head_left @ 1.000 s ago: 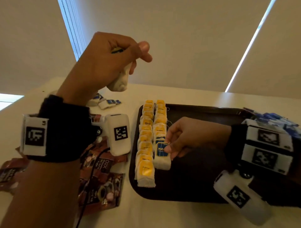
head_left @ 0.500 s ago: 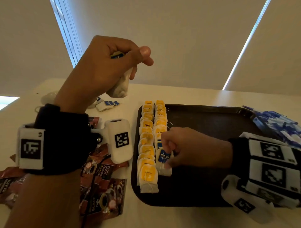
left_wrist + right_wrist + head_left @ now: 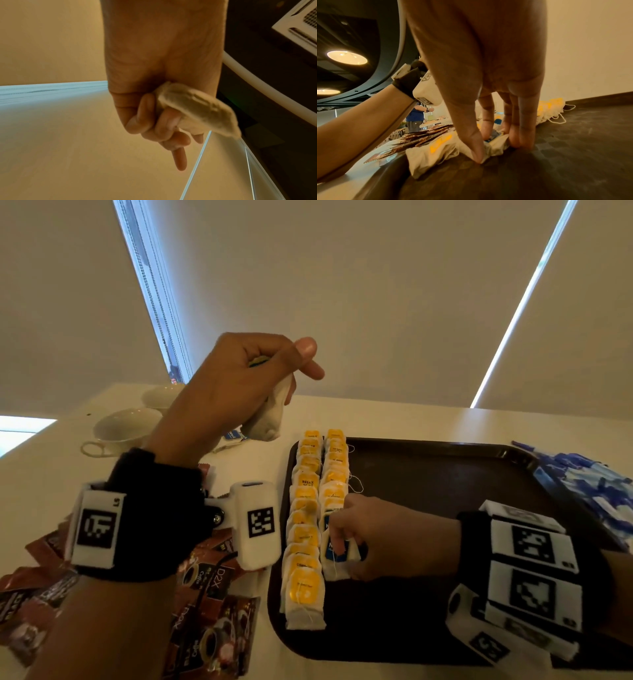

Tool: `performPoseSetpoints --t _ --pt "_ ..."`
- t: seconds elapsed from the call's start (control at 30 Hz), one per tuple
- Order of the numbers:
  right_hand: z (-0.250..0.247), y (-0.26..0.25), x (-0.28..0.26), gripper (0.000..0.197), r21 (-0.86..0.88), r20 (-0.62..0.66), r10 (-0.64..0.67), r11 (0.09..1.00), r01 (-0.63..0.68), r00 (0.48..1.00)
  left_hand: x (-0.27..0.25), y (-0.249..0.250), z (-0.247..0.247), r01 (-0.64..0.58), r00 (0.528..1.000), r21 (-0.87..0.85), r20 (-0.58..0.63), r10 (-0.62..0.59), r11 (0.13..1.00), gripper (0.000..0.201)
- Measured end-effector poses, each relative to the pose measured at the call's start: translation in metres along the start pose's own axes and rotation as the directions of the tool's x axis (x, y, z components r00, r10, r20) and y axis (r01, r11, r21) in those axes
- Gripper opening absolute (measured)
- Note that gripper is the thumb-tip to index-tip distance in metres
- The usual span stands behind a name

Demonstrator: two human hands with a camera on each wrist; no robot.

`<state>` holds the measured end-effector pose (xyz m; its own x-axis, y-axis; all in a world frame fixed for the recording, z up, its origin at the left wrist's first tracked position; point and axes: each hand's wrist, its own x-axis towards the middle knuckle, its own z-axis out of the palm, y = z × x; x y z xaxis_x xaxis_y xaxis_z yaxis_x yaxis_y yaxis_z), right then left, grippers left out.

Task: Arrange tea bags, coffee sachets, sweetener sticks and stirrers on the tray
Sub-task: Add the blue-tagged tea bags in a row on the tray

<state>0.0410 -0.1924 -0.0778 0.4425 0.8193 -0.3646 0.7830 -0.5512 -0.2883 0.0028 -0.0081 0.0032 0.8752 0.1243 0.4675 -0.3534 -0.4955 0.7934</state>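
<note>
Two white teacups (image 3: 126,428) are set on the pale counter (image 3: 394,419), one behind the other. Closed roller blinds (image 3: 342,285) are seen behind. Round ceiling lamps (image 3: 347,57) are lit, and a person in a blue top (image 3: 415,116) is seen standing far off.

Beyond my pale tabletop (image 3: 394,419), drawn cream blinds (image 3: 359,296) cover the far windows with thin daylight slits (image 3: 520,309) between them, while round ceiling lamps (image 3: 347,57) glow on a dark ceiling to my left.
</note>
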Motion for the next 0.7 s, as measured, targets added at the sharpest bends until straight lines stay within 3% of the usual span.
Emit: performPoseSetpoints --t 0.07,0.13,0.2,0.27,0.33,0.37,0.43,0.53,0.7 --pt "-0.007 -0.001 -0.006 0.037 -0.003 -0.012 -0.012 1.000 0.012 1.000 0.000 -0.002 0.005 0.039 0.999 -0.019 0.010 -0.039 0.999 0.038" --pt "-0.018 -0.007 -0.014 0.038 0.149 -0.166 0.013 0.989 0.012 0.986 0.001 -0.005 0.009 0.070 0.997 -0.007 0.026 -0.070 0.998 0.040" --pt "-0.031 -0.018 -0.021 0.043 0.434 -0.395 0.106 0.897 0.084 0.913 0.003 -0.009 0.013 0.074 0.996 0.009 0.051 -0.074 0.997 0.041" --pt "-0.038 -0.024 -0.025 0.051 0.644 -0.528 0.205 0.729 0.230 0.824 0.004 -0.013 0.018 0.048 0.994 0.046 0.092 -0.052 0.998 0.043" --pt "-0.041 -0.029 -0.026 0.054 0.766 -0.516 0.271 0.571 0.296 0.812 0.004 -0.014 0.026 0.015 0.988 0.065 0.151 -0.025 0.998 0.045" --pt "-0.040 -0.031 -0.025 0.054 0.788 -0.507 0.283 0.536 0.304 0.814 0.003 -0.013 0.029 0.003 0.984 0.057 0.180 -0.014 0.998 0.042" --pt "-0.036 -0.031 -0.021 0.048 0.791 -0.516 0.306 0.528 0.309 0.800 0.001 -0.010 0.037 -0.017 0.975 0.035 0.222 0.009 0.999 0.038" --pt "-0.032 -0.026 -0.019 0.025 0.807 -0.538 0.355 0.480 0.344 0.765 -0.001 -0.007 0.042 -0.017 0.970 0.017 0.244 0.012 1.000 0.043" --pt "-0.032 -0.016 -0.025 0.009 0.858 -0.498 0.366 0.338 0.386 0.786 -0.004 0.000 0.038 0.123 0.961 -0.047 0.256 -0.107 0.991 0.054"
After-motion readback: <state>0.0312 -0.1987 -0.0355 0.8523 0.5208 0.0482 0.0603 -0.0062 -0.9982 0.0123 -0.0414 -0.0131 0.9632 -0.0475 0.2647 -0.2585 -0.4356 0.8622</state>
